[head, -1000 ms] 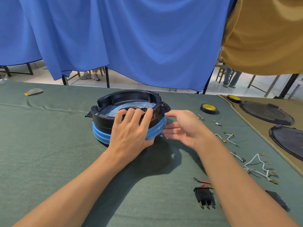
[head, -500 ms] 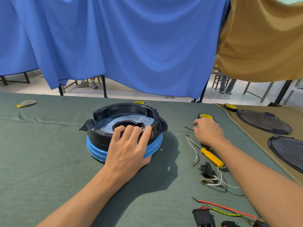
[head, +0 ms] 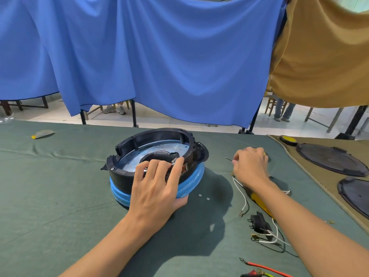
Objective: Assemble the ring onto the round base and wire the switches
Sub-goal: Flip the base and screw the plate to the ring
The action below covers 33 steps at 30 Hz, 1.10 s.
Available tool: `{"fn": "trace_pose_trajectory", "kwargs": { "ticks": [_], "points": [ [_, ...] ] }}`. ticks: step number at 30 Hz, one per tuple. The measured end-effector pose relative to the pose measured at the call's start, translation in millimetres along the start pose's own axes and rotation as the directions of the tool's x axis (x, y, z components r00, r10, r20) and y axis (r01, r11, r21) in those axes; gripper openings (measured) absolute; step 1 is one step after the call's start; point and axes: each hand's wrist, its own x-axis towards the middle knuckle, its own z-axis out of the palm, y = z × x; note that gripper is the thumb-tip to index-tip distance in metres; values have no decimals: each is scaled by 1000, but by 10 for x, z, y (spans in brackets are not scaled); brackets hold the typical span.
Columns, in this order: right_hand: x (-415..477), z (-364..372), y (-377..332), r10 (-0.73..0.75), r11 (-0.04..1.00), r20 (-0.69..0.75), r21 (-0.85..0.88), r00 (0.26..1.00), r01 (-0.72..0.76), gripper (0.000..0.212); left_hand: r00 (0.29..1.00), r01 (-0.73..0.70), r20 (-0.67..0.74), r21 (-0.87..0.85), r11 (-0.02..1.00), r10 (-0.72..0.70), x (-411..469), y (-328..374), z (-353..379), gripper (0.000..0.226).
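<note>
Right hand (head: pixel 250 165) reaches farther toward three o'clock, fingers curled; pinching anything? Cannot tell.
Left hand (head: pixel 157 183) presses spread across black ring (head: pixel 187 140); easing off could unseat it.

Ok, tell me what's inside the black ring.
Inside the black ring lies a pale metal plate with small holes and a dark round opening. The left hand's fingers cover its near part.

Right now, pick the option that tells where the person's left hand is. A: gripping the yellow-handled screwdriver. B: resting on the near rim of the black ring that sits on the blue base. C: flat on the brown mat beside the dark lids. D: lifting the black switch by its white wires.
B: the left hand lies over the near rim of the black ring, which sits on the blue base.
</note>
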Motion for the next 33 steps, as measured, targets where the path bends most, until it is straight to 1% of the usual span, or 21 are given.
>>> {"fn": "trace_pose_trajectory", "kwargs": {
  "ticks": [3, 6, 8, 11, 13, 15, 17, 18, 20, 22, 24, 25, 28, 31, 33],
  "points": [
    [-135, -201, -135, 12, 984, -16, 178, 1000, -9, 14, 998, 33, -54, -40, 999, -35, 50, 6, -47, 65],
    [-298, -420, -230, -9, 949, -42, 313, 999, 22, 13, 991, 49, -124, -87, 995, -59, 115, 28, -128, 63],
    [-401, -578, -274, -25, 911, -58, 409, 998, 47, 10, 981, 81, -166, -127, 989, -102, 195, 43, -211, 67],
    [-513, -835, -321, -32, 839, -93, 538, 995, 77, 6, 958, 194, -166, -227, 954, -234, 379, 49, -382, 73],
    [-573, -1005, -357, -54, 812, -109, 574, 993, 107, 4, 927, 308, -110, -323, 895, -359, 513, 51, -522, 77],
    [-635, -1155, -400, -96, 790, -134, 592, 986, 158, 5, 881, 410, -40, -429, 805, -471, 627, 50, -657, 77],
    [-693, -1283, -452, -132, 762, -175, 611, 976, 212, 5, 829, 480, 27, -550, 684, -559, 708, 45, -765, 75],
    [-720, -1342, -482, -147, 749, -195, 618, 970, 238, 6, 801, 504, 73, -618, 603, -594, 732, 41, -809, 73],
    [-778, -1441, -552, -172, 717, -233, 636, 957, 284, 9, 749, 526, 181, -747, 406, -637, 758, 29, -886, 65],
    [-838, -1513, -631, -188, 689, -266, 651, 946, 320, 12, 690, 531, 281, -823, 203, -667, 752, 12, -922, 52],
    [-898, -1553, -710, -197, 668, -291, 660, 936, 345, 14, 640, 516, 351, -856, 43, -684, 732, -5, -946, 41],
    [-927, -1560, -745, -197, 658, -298, 666, 934, 351, 15, 629, 507, 371, -862, -1, -683, 723, -14, -957, 37],
    [-1004, -1568, -842, -190, 632, -306, 689, 933, 355, 18, 610, 500, 417, -862, -81, -674, 710, -45, -1018, 33],
    [-1060, -1579, -938, -190, 598, -319, 712, 929, 367, 23, 525, 488, 513, -835, -254, -679, 723, -73, -1062, 31],
    [-1077, -1590, -1006, -190, 584, -326, 721, 926, 374, 18, 484, 475, 574, -806, -353, -660, 732, -102, -1091, 37]
  ]
}}
